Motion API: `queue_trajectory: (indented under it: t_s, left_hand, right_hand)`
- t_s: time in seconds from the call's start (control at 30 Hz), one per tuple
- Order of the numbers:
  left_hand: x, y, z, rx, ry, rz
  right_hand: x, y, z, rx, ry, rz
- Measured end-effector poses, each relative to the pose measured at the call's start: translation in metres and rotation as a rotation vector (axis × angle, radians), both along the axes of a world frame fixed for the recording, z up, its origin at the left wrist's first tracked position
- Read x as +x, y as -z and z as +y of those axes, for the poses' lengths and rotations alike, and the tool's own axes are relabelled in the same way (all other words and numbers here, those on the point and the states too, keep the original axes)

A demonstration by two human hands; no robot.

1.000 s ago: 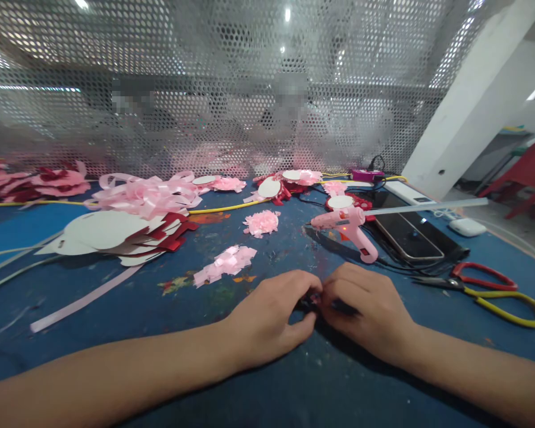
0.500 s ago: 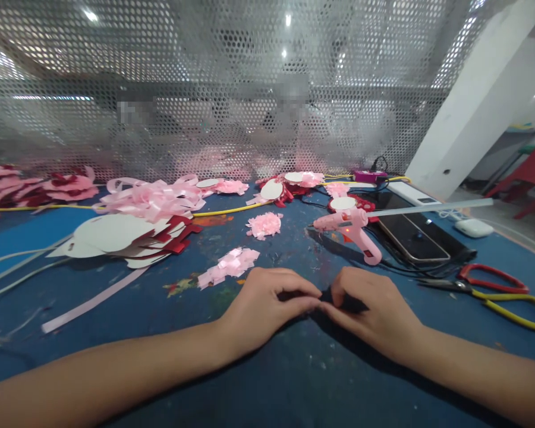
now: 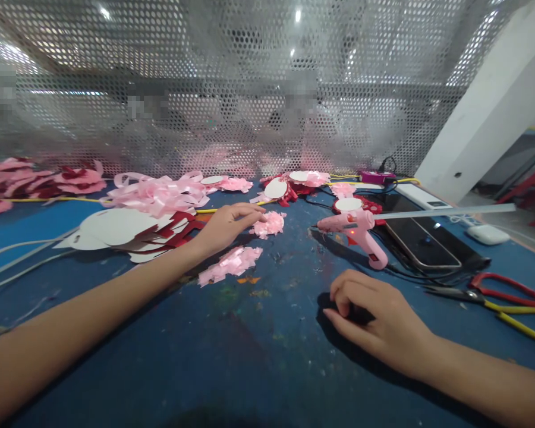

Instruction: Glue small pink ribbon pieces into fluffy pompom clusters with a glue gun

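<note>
My left hand (image 3: 226,226) reaches forward with fingers stretched and the thumb a little apart. Its fingertips are at the left edge of a round, ruffled pink ribbon flower (image 3: 270,224) lying on the table; whether they grip it I cannot make out. Just nearer to me lies a longer pink ribbon piece (image 3: 232,266). My right hand (image 3: 374,315) rests low over the table with loosely curled fingers, thumb and forefinger apart, and nothing visible between them. Beyond it stands a pink hot glue gun (image 3: 352,229) with a long glue stick in its back.
Stacked white oval cards (image 3: 111,229) with red edges lie left, before pink ribbon loops (image 3: 160,193). Scissors (image 3: 481,295) with red and yellow handles, a phone (image 3: 421,241) and a white case (image 3: 487,233) are at right. A perforated metal screen (image 3: 249,89) rises behind the table.
My hands, close together at the fingertips before, are apart now. The left one has moved forward and left to the pink flower; the right one stays near its place with its fingers looser.
</note>
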State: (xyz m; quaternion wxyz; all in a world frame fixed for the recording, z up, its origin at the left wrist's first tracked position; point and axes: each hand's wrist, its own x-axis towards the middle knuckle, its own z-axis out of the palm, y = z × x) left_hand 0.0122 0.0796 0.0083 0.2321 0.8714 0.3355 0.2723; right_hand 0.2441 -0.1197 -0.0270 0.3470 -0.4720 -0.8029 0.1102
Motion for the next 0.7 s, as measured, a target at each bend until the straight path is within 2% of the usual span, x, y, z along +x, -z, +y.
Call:
queue_trajectory:
  t_s: [0.1, 0.23, 0.47, 0.7]
  left_hand:
    - [-0.009, 0.003, 0.01, -0.005, 0.051, 0.074]
    - [-0.014, 0.011, 0.01, 0.014, 0.096, 0.178]
    - [-0.006, 0.018, 0.006, 0.104, -0.09, 0.152]
    - [-0.006, 0.021, 0.003, 0.095, -0.109, 0.224]
  right_hand:
    - [0.001, 0.001, 0.0, -0.012, -0.011, 0.002]
    - [0.001, 0.002, 0.001, -0.031, -0.013, -0.005]
    - [-0.001, -0.002, 0.001, -0.015, -0.011, -0.009]
    - [-0.002, -0.002, 0.002, 0.01, -0.002, -0.024]
